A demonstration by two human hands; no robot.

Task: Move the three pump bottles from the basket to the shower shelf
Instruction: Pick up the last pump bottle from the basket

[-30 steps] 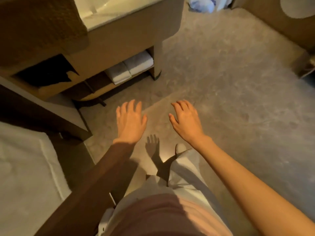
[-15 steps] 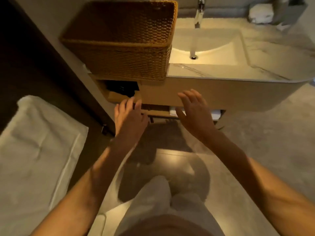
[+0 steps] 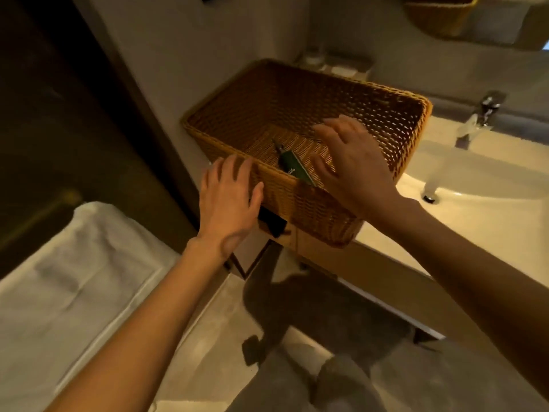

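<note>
A brown woven basket (image 3: 371,96) stands on the left end of the vanity counter. One dark green pump bottle (image 3: 292,165) lies on its side on the basket floor, pump end pointing away from me; my right hand and the near wall partly cover it. My right hand (image 3: 353,165) hovers over the basket's near right part, fingers spread, holding nothing. My left hand (image 3: 227,200) is open too, just outside the basket's near left corner, close to the rim. No other bottle shows. The shower shelf is out of view.
A white sink (image 3: 481,185) with a chrome tap (image 3: 478,120) lies right of the basket. A white towel or mat (image 3: 68,292) lies at the lower left beside a dark door. A mirror hangs at the top right. My legs stand on the stone floor below.
The view has swung up from the floor to the vanity. Both open hands have risen to the basket, the right one now over its inside, and the green bottle has come into sight.
</note>
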